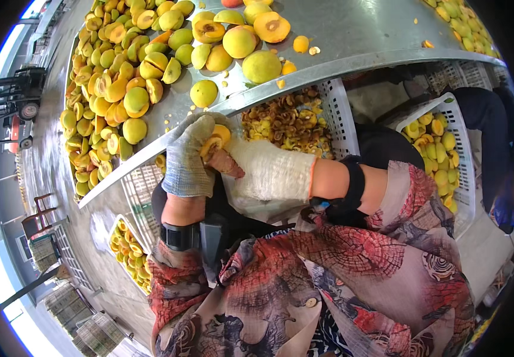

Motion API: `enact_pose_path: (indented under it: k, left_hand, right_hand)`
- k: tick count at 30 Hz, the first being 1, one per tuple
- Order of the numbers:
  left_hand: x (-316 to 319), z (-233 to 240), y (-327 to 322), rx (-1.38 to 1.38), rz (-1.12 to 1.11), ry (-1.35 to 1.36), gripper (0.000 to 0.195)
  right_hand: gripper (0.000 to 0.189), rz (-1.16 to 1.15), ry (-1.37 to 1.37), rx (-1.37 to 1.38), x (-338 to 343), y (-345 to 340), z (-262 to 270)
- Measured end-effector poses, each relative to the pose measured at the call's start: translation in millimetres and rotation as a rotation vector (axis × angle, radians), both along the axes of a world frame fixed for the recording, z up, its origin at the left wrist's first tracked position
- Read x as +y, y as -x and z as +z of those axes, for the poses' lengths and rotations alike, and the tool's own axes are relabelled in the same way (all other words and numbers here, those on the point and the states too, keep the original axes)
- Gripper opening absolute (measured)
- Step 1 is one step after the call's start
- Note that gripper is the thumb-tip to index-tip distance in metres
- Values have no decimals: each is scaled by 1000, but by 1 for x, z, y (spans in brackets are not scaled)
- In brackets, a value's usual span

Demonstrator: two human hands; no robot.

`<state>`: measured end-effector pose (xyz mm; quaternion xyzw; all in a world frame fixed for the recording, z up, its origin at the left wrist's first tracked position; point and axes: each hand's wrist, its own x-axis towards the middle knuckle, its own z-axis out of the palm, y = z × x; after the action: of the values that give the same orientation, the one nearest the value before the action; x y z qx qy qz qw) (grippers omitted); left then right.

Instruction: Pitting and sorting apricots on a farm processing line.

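Note:
My left hand [190, 156], in a grey-white knit glove, is closed around a cut yellow stone fruit [214, 140] near the metal table's edge. My right hand [261, 167], in a cream knit glove with an orange cuff trim, is closed against the same fruit; a brownish, tapered handle-like piece [225, 163] sticks out between the hands. Its working end is hidden, so I cannot tell what tool it is. Halved yellow-green fruit [118, 85] lies heaped on the metal table [328, 40], with larger whole-looking fruit [261, 67] and cut ones closer to the hands.
Below the table edge stands a white plastic crate [339, 120] of brown pits and scraps. Another crate [464, 165] of fruit is at the right, beside a person's dark-clothed leg [484, 143]. A fruit crate [123, 259] sits lower left. A forklift [14, 107] stands far left.

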<state>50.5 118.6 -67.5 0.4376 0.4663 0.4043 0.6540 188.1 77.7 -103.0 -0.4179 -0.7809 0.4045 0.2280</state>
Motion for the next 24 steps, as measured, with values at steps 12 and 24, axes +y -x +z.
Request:
enact_pose_path:
  k: [12,24]
  left_hand:
    - [-26,-3,-5,-225,129,14,30]
    - [-17,20,58,135,461,-348,23]
  right_hand:
    - [11,62,1343,865,-19,-22,55]
    - [18,-31,-244,-256,-18,-18,26]
